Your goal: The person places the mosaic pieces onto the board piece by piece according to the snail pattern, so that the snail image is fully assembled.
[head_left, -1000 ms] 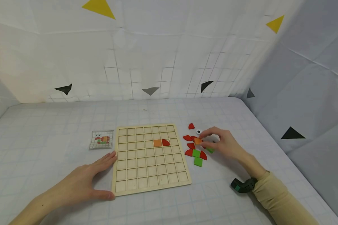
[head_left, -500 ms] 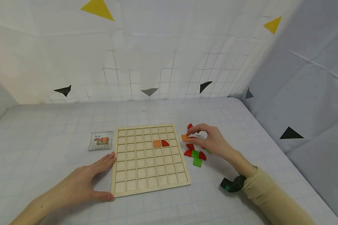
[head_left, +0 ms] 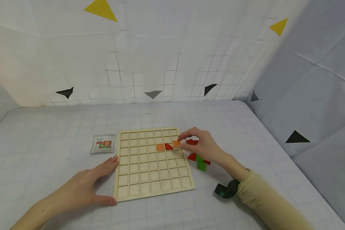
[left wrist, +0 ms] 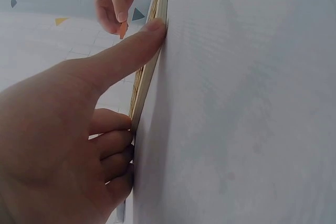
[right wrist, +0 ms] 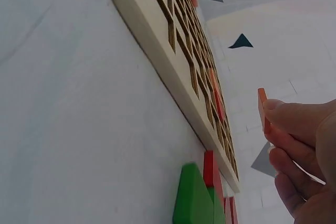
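Note:
My right hand (head_left: 199,145) pinches an orange square tile (head_left: 176,143) between thumb and fingertips, held above the right side of the wooden grid board (head_left: 143,167). In the right wrist view that orange tile (right wrist: 263,110) shows edge-on, raised off the board. Side by side in the board's cells lie another orange square (head_left: 160,147) and a red quarter-round tile (head_left: 168,146). My left hand (head_left: 87,187) rests along the board's left edge, thumb at the near corner and fingers straight. The left wrist view shows the left thumb (left wrist: 128,51) touching the board's side.
Right of the board lie loose red quarter-round tiles (head_left: 192,156) and green square tiles (head_left: 201,166), partly hidden by my right hand. A small card (head_left: 103,144) with a gridded picture in red, orange and green lies left of the board. White sheeting rises behind the table.
My right hand has lifted the orange square from the loose pieces and carried it left, over the board's right side. The left hand and the board have stayed in place.

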Demonstrator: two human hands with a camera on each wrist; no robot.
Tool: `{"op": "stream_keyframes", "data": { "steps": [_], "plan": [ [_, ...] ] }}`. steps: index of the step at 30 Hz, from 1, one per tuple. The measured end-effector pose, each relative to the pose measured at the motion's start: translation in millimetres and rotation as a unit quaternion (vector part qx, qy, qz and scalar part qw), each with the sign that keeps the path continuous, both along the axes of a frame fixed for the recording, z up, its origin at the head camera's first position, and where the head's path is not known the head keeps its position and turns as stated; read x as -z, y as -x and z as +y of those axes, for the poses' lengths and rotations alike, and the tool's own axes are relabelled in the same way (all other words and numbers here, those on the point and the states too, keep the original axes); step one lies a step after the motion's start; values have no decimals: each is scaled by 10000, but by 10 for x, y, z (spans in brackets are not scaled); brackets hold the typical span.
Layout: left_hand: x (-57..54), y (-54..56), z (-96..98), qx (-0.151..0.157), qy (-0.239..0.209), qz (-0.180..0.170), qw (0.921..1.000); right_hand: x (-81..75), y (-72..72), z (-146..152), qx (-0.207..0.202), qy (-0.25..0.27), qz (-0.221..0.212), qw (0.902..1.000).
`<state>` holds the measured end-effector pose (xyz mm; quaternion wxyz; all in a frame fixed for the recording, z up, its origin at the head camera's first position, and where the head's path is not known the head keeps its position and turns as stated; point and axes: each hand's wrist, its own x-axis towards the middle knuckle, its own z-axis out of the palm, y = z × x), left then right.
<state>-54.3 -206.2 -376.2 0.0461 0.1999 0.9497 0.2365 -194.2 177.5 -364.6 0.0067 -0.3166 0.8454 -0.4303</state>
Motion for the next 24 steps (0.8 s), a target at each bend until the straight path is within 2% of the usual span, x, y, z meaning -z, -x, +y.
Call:
{"op": "stream_keyframes", "data": {
  "steps": [4,9,12,18,24],
  "plan": [
    [7,-1,-2,-1,6,11,10000,-17,-13,-94,-70,-53,103,9999],
    [17,2,-7,1,3,29,10000,-83,-55,-195,-71,-151,3,9999],
    [18,4,-7,5,-1,46,10000,-87,-75,-249,-110,-142,140,9997],
    [6,3,-2,10,13,68,10000,-20,-124,-336,-337,-24,491,9982],
    [2,1,2,7,21,68,10000,94,-165,-404,-529,-56,625,9966]
  ]
}}
